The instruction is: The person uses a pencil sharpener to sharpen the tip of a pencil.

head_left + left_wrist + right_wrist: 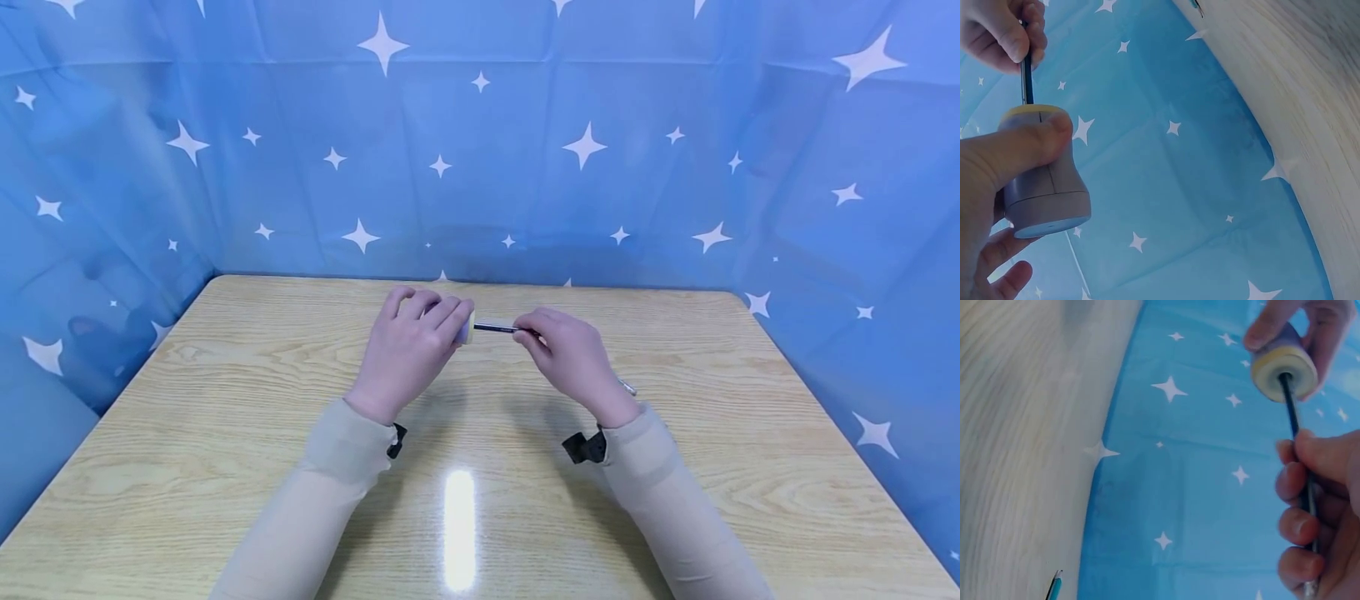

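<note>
My left hand (408,346) grips a small purple-grey pencil sharpener (1047,181) with a pale yellow rim, holding it sideways above the far part of the table. A slim dark pencil (495,328) runs into the hole at the sharpener's rim end; its tip is hidden inside. Thumb and curled fingers of my right hand (573,354) hold that pencil along its length. In the right wrist view the hole in the sharpener (1285,365) faces the right hand, with the pencil (1293,412) in it.
Behind my right wrist, part of a second slim item (628,387) shows on the wooden table (225,467). The right wrist view shows a teal pencil (1054,586) at the lower edge. A blue star-patterned curtain (480,192) surrounds the table's back and sides.
</note>
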Demonstrator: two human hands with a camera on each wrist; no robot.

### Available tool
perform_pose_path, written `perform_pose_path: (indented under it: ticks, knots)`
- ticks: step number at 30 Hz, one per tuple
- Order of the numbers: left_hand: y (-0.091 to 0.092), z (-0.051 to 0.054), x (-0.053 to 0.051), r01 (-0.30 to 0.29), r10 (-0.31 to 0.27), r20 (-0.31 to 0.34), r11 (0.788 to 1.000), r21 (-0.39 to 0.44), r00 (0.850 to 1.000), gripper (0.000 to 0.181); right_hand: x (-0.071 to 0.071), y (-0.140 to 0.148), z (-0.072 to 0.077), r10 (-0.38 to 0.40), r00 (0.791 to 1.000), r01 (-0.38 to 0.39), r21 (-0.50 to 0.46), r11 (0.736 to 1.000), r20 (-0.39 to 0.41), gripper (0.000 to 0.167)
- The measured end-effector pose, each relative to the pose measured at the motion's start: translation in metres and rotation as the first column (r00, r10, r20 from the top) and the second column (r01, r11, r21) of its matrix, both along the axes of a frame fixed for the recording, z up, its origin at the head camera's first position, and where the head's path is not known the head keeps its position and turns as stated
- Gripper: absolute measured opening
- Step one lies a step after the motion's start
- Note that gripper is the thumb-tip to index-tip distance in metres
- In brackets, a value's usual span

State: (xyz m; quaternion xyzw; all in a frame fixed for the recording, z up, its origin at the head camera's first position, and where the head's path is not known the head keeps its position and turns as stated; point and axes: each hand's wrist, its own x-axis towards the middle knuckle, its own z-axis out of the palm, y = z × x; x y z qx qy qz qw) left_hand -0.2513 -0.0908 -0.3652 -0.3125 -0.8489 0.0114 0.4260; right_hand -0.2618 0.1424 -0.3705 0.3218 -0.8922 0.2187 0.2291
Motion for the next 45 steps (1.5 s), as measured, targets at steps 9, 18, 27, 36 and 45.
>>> perform_pose_path:
  ticks: [9, 18, 27, 36, 45]
  knots:
    - [-0.003, 0.002, 0.006, -0.046, 0.028, 0.235, 0.996, 0.072, 0.972, 0.053, -0.003, -0.001, -0.003, 0.03, 0.975, -0.036, -0.025, 0.999, -0.222, 0.015]
    - [-0.005, 0.003, 0.008, -0.042, 0.018, 0.295, 0.996, 0.075, 0.955, 0.053, -0.005, -0.005, -0.017, 0.128, 0.924, -0.153, -0.041, 0.987, -0.359, 0.017]
    - [-0.001, -0.001, 0.005, -0.014, 0.01, 0.153, 1.0, 0.024, 0.988, 0.044, -0.003, -0.003, -0.014, 0.149, 0.96, -0.159, -0.025, 0.987, -0.238, 0.013]
    - [0.007, -0.004, 0.006, -0.012, 0.013, 0.059, 1.0, -0.01, 0.998, 0.031, -0.002, 0.003, -0.002, 0.13, 0.973, -0.112, -0.102, 0.988, 0.189, 0.011]
    - [0.013, -0.004, 0.009, 0.005, -0.004, 0.039, 1.0, -0.023, 0.999, 0.034, -0.003, 0.014, 0.007, 0.108, 0.845, 0.0, -0.201, 0.98, 0.524, 0.018]
